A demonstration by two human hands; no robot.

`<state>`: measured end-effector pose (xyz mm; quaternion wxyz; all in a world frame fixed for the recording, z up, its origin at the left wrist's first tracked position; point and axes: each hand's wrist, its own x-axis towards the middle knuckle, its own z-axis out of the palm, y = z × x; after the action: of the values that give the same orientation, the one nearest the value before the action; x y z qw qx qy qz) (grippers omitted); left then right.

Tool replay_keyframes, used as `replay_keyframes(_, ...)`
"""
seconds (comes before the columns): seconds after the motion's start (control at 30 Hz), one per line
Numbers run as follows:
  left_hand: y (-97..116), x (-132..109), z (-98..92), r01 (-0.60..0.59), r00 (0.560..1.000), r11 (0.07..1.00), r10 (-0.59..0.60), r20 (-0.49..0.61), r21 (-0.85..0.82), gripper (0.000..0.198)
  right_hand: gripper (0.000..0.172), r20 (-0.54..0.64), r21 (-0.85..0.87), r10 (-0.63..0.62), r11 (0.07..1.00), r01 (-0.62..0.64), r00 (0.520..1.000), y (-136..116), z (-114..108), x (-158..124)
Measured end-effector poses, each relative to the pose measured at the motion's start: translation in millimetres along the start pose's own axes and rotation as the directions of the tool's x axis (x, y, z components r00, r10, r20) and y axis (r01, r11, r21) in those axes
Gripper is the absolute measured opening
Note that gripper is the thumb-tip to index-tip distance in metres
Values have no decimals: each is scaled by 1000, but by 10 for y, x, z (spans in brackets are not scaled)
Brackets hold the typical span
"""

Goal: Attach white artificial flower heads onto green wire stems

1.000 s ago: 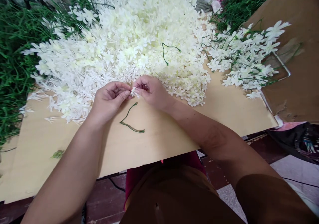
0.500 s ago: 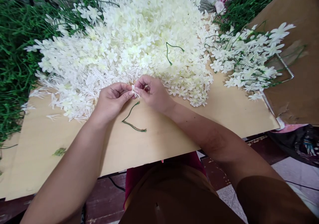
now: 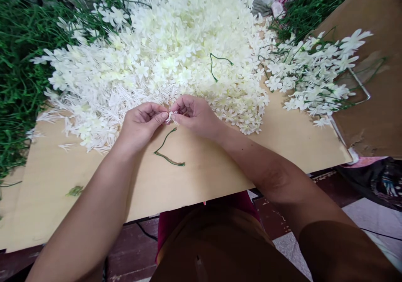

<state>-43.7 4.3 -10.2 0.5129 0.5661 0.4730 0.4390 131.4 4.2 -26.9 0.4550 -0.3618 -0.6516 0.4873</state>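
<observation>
My left hand [image 3: 140, 124] and my right hand [image 3: 194, 115] meet at the near edge of a big heap of loose white fabric flowers [image 3: 163, 52]. Both pinch one small white flower [image 3: 171, 116] between their fingertips. A thin green stem [image 3: 166, 149] hangs from that flower and curls on the pale wooden board [image 3: 201, 169] just below the hands.
Finished flower sprays on green stems [image 3: 314, 73] lie at the right, partly over a brown cardboard sheet [image 3: 373, 68]. Piles of green stems [image 3: 15, 77] fill the left side and the back right. A loose green stem [image 3: 218, 64] rests on the heap.
Both hands stay pinched on the small flower and shift only slightly; the fingers have worked it a little. The view has crept a bit.
</observation>
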Motion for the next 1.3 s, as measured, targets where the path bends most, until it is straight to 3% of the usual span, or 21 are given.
replay_keyframes(0.13, 41, -56, 24, -64, 997, 998, 63, 34, 21, 40, 16, -69, 29, 31, 999, -29, 997, 10, 8, 13)
replay_keyframes(0.27, 57, -118, 66, -167, 986, 968, 164, 32, 185, 43, 30, -75, 85, 64, 995, -58, 995, 9, -11, 30)
replay_keyframes(0.43, 15, -129, 94, -241, 956, 919, 281, -89, 314, 13, 18, -83, 70, 30, 997, -24, 996, 5, 34, 35)
replay_keyframes(0.63, 41, -147, 106, -266, 932, 903, 330, -147, 338, 16, 10, -137, -105, -118, 989, 104, 984, -66, 84, -25)
replay_keyframes(0.8, 97, -238, 113, -352, 884, 863, 434, -174, 362, 5, 14, -113, -375, -416, 859, 349, 902, -167, 104, -89)
replay_keyframes(0.97, 115, -309, 138, -464, 823, 837, 528, -210, 290, 13, 23, -35, -536, -535, 723, 436, 844, -229, 129, -128)
replay_keyframes(1.17, 153, -337, 164, -467, 822, 863, 503, -267, 189, 18, 26, 19, -620, -603, 619, 483, 798, -255, 131, -150)
replay_keyframes(1.3, 181, -341, 175, -375, 869, 916, 401, -289, 142, 19, 27, 41, -638, -642, 573, 514, 766, -253, 150, -147)
